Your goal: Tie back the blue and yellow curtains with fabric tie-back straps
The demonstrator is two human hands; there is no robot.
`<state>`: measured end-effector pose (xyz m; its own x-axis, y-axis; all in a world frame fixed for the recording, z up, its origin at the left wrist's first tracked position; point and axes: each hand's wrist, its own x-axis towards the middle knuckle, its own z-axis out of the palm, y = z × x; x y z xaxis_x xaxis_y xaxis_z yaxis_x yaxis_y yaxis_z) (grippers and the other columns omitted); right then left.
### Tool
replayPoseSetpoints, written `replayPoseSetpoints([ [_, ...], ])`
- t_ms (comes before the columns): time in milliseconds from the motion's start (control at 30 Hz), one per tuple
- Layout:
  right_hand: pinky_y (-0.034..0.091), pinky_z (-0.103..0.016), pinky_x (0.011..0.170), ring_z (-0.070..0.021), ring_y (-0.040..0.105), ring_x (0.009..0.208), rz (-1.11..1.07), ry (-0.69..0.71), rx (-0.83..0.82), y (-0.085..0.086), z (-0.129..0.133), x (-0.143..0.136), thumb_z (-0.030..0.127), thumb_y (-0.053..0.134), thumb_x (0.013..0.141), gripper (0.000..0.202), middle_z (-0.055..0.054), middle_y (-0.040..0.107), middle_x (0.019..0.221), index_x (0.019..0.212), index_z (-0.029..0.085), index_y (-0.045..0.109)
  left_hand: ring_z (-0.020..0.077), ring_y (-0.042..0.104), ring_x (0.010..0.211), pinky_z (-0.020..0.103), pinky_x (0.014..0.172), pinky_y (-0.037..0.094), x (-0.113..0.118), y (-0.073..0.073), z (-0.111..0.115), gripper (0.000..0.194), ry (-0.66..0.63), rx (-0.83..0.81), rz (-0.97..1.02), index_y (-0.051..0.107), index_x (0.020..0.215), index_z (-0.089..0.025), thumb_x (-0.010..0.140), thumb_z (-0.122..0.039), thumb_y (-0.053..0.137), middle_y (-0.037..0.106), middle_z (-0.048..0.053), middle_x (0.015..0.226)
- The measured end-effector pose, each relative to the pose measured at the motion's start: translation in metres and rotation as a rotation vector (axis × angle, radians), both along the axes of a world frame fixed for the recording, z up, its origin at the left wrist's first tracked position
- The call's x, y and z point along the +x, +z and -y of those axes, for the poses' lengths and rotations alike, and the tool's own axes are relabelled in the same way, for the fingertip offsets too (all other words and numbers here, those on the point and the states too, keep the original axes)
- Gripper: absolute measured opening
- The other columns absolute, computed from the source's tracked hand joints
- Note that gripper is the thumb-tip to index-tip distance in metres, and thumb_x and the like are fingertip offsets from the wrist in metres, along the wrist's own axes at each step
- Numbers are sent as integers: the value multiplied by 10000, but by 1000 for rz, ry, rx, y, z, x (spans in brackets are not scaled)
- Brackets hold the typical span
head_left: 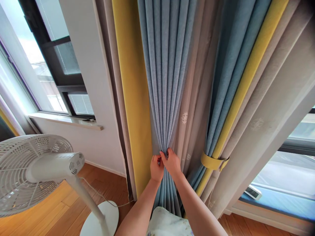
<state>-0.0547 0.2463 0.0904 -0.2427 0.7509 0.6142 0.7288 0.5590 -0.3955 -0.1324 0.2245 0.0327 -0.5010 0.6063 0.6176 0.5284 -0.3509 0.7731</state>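
1. Head view, hands: the left hand [157, 168] and the right hand [172, 163] meet at the middle of the picture, side by side, their fingertips touching or nearly so. Both pinch the folds of the blue curtain [165, 82], the left with its fingers curled in, the right with thumb and fingers drawn close around the pleats.
2. Head view, the cloth in hand: the blue curtain hangs straight ahead of the person, its pleats fanning out above the hands, narrowing to a tight waist at the grip, then widening again below.
3. Head view, beside it: a yellow panel [135, 98] hangs to the left, and a beige curtain [197, 82] with pale flower motifs to the right. Farther right, another blue drape [228, 85] is gathered with yellow and beige cloth by a yellow tieback [213, 161].
4. Head view, around: a white fan [55, 168] stands at left on the wooden floor [52, 209], near a dark-framed window [61, 62] with a pale sill [66, 120].
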Motion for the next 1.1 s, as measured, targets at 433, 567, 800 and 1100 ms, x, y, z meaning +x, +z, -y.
replayPoseSetpoints([
  [433, 246, -240, 487, -144, 525, 576, 54, -50, -15, -1, -1, 4, 322, 419, 775, 144, -41, 566, 697, 768, 181, 449, 259, 313, 1218, 438, 983, 281, -82, 8, 5, 565, 624, 3, 114, 298, 1233, -143, 743, -303, 530, 375, 164, 1262],
  [567, 248, -241, 488, -144, 523, 567, 49, -43, -33, -1, -2, 3, 313, 415, 774, 142, -43, 565, 696, 787, 176, 451, 239, 517, 1027, 361, 810, 430, -133, 16, -1, 485, 401, -171, 226, 370, 1170, -174, 742, -335, 531, 514, 139, 1140],
  [800, 252, -238, 486, -148, 536, 572, 57, -55, -39, 1, -3, -5, 312, 430, 777, 146, -37, 571, 670, 809, 172, 458, 156, 545, 585, 254, 538, 369, -97, 14, 7, 227, 277, -321, -3, 507, 723, -194, 821, -352, 377, 562, 21, 622],
  [1100, 293, -246, 513, -170, 556, 633, 59, -86, -17, 0, -5, -3, 286, 441, 763, 134, -60, 590, 735, 825, 168, 458, 164, 596, 697, 247, 616, 401, -20, 11, 8, 218, -14, -253, -162, 596, 873, -224, 823, -264, 387, 645, 33, 762],
])
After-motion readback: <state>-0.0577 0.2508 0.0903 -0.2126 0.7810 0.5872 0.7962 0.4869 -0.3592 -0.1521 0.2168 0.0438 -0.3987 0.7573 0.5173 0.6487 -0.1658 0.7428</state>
